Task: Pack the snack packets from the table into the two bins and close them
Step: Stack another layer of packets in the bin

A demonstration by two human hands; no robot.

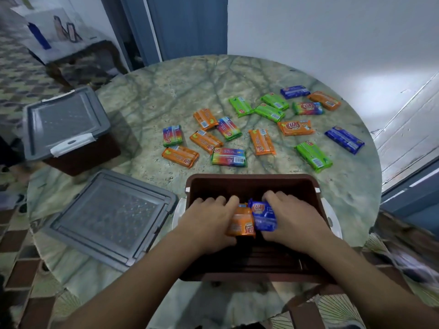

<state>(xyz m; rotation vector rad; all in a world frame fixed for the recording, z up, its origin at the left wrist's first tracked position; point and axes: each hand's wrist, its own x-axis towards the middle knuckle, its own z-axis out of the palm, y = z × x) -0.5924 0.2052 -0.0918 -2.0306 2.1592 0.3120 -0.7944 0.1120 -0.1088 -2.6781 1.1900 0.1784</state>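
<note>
An open brown bin stands at the near edge of the round marble table. Both my hands are inside it. My left hand grips an orange packet. My right hand grips a blue packet beside it. Several snack packets lie scattered beyond the bin: orange, green, blue and rainbow-coloured. A second brown bin with its grey lid on sits at the table's left edge.
A loose grey lid lies flat on the table, left of the open bin. White latches stick out from the open bin's sides. A white wall and a blue door frame stand behind the table. A patterned floor lies to the left.
</note>
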